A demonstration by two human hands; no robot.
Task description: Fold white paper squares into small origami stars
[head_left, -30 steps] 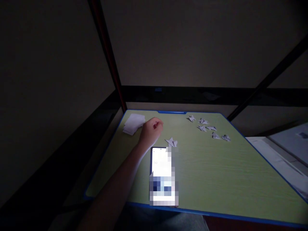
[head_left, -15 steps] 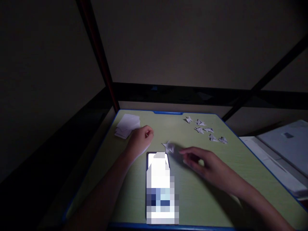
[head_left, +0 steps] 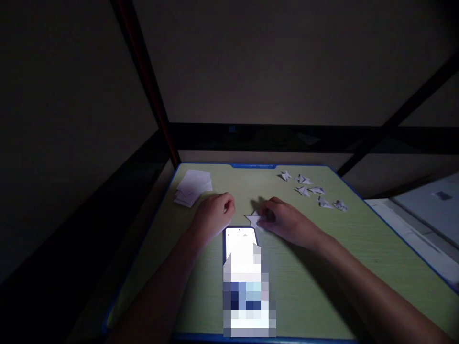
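My right hand [head_left: 281, 216] has its fingers closed on the right side of a small folded paper crane [head_left: 253, 220], which sits on the table just beyond the phone. The crane's pointed tip sticks out to the left of my fingers. My left hand [head_left: 215, 211] rests curled left of the crane, apart from it, its fingers bent in; whether anything is inside the curl is hidden. Between my forearms lies the phone [head_left: 241, 239] with its screen lit, most of it blurred out.
At the far left of the green table [head_left: 222, 179] is a stack of white paper sheets [head_left: 193, 184]. Several folded paper figures [head_left: 303, 191] lie at the far right. Beyond the right edge stands a pale box-like thing [head_left: 430, 205]. Dark walls surround the table.
My right hand has moved left and closed on the paper crane, which it was apart from before. My left hand stays curled near the same place. The view has shifted slightly.
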